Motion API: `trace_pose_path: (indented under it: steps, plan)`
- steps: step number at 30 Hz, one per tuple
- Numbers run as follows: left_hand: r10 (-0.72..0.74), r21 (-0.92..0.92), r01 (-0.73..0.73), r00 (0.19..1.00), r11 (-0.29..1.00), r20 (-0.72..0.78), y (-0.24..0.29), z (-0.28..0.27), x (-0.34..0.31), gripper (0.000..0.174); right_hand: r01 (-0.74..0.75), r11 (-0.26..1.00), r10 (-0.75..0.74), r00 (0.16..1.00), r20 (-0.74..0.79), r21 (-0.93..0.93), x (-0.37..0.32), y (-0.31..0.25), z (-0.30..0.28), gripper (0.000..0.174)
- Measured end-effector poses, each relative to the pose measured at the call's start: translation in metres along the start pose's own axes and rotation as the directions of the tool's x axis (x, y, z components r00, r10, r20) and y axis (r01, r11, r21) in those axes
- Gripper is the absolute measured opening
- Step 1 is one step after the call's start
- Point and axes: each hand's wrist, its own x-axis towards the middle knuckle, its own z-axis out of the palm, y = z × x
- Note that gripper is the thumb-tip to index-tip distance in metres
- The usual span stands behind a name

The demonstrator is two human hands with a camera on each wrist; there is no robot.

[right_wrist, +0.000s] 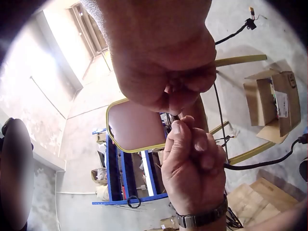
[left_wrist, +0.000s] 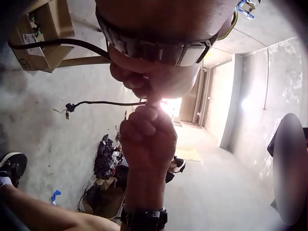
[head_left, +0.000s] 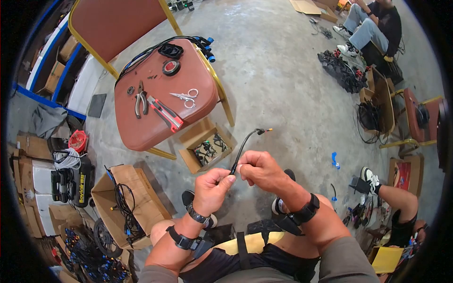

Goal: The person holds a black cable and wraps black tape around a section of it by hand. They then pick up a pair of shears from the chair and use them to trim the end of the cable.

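A thin black cable (head_left: pixel 242 150) rises from between the two hands and bends over at its top, where short loose wires end in a small yellow-orange connector (head_left: pixel 270 129). My left hand (head_left: pixel 210 191) pinches the cable low down between thumb and forefinger. Right beside it, my right hand (head_left: pixel 264 172) has its fingers curled, the fingertips pinching at the same stretch of cable. From the left wrist, both hands meet fingertip to fingertip, and a thicker black cable length (left_wrist: pixel 72 42) runs off to the left. The pinched spot itself is mostly hidden by the fingers.
Ahead stands a brown chair (head_left: pixel 165 104) holding pliers (head_left: pixel 141 100), a red utility knife (head_left: pixel 165 114), scissors (head_left: pixel 187 97) and a tape roll (head_left: pixel 171 67). Below it is a carton of small connectors (head_left: pixel 207 150). Another carton (head_left: pixel 137 198) holds cables. Other people sit at right.
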Motion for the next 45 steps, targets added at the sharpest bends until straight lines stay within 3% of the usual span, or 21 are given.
trace_pose_path:
  steps: [2, 11, 14, 17, 19, 20, 22, 23, 25, 29, 31, 38, 40, 45]
  plan:
    - [0.005, 0.023, -0.005, 1.0, 1.0, 0.008, -0.001, 0.0, 0.0, 0.009, -0.022, 1.0, 0.021, 1.0, -0.005, -0.022, 0.0, 0.0, -0.001, 0.009]
    - [0.044, 0.028, -0.045, 0.999, 0.999, 0.024, -0.007, 0.0, 0.002, 0.008, 0.15, 0.985, -0.156, 0.986, -0.061, -0.089, 0.007, 0.016, -0.001, 0.009]
    - [0.025, -0.027, -0.026, 1.0, 0.999, -0.019, -0.004, -0.002, 0.003, 0.01, 0.092, 0.99, -0.102, 0.989, -0.102, -0.102, 0.007, 0.011, 0.002, 0.008]
    - [-0.005, -0.106, 0.003, 1.0, 0.994, -0.021, 0.003, -0.007, 0.006, 0.011, 0.171, 0.979, -0.187, 0.971, -0.151, -0.113, 0.011, 0.01, -0.001, 0.009]
    - [-0.003, -0.135, 0.005, 1.0, 0.991, 0.012, 0.005, -0.01, 0.008, 0.012, 0.418, 0.801, -0.537, 0.818, -0.205, -0.429, 0.012, 0.003, -0.004, 0.017]
    - [-0.001, -0.136, 0.003, 1.0, 0.991, 0.009, 0.008, -0.013, 0.008, 0.012, 0.42, 0.8, -0.538, 0.818, -0.203, -0.43, 0.014, -0.001, -0.006, 0.017]
    - [-0.08, -0.128, 0.09, 0.993, 0.988, 0.082, 0.014, -0.019, 0.008, 0.011, 0.58, 0.377, -0.789, 0.609, 0.078, -0.722, 0.017, -0.006, -0.009, 0.025]
    - [-0.084, -0.127, 0.094, 0.993, 0.987, 0.081, 0.013, -0.023, 0.007, 0.011, 0.579, 0.38, -0.787, 0.612, 0.076, -0.721, 0.016, -0.003, -0.01, 0.025]
    - [-0.08, -0.115, 0.099, 0.984, 0.988, 0.159, 0.013, -0.029, 0.008, 0.015, 0.62, 0.467, -0.642, 0.728, 0.241, -0.63, 0.015, -0.001, -0.013, 0.022]
    - [-0.089, -0.07, 0.101, 0.983, 0.992, 0.164, 0.017, -0.032, 0.008, 0.018, 0.587, 0.532, -0.565, 0.783, 0.26, -0.611, 0.015, -0.002, -0.013, 0.017]
    - [-0.027, -0.078, 0.037, 0.992, 0.996, 0.12, 0.016, -0.03, 0.009, 0.019, 0.55, 0.587, -0.539, 0.813, 0.219, -0.594, 0.013, -0.003, -0.011, 0.013]
    - [0.044, -0.052, -0.04, 0.997, 0.998, 0.071, 0.018, -0.026, 0.009, 0.02, 0.547, 0.601, -0.544, 0.814, 0.203, -0.582, 0.012, 0.001, -0.008, 0.014]
    - [0.22, 0.244, -0.241, 0.969, 0.939, 0.111, 0.021, -0.03, 0.011, 0.017, 0.569, 0.596, -0.565, 0.799, 0.208, -0.566, 0.013, 0.001, -0.007, 0.014]
    - [0.288, 0.304, -0.294, 0.955, 0.906, 0.067, 0.021, -0.028, 0.011, 0.015, 0.568, 0.643, -0.572, 0.802, 0.171, -0.514, 0.01, -0.005, -0.003, 0.015]
